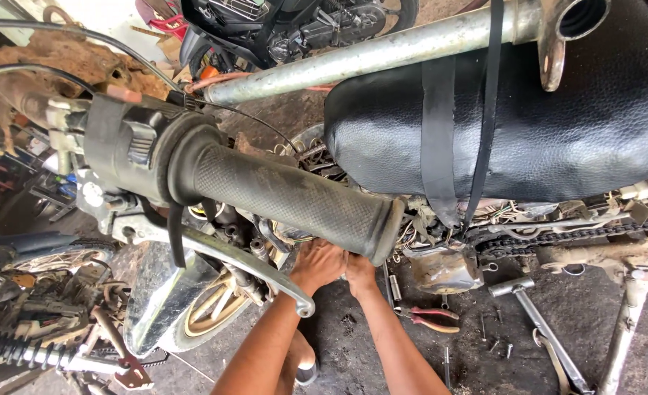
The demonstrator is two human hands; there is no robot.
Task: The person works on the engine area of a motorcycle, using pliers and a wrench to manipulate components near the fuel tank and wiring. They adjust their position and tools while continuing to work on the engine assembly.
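My left hand point(316, 263) and my right hand point(359, 274) reach down side by side into the engine area of a stripped motorcycle. Their fingertips are hidden behind the black rubber handlebar grip point(294, 197), which crosses the view just above them. Both hands touch greasy metal parts and loose wiring point(419, 230) under the grip; what the fingers hold cannot be seen. A silver brake lever point(243, 263) runs just left of my left wrist.
A black seat point(543, 110) and a grey metal pipe point(360, 55) lie above. A drive chain point(558, 238) runs to the right. Red-handled pliers point(430, 320), a T-handle wrench point(529, 307) and small bolts point(496, 344) lie on the dark floor. A gold-spoked wheel point(214, 307) stands at left.
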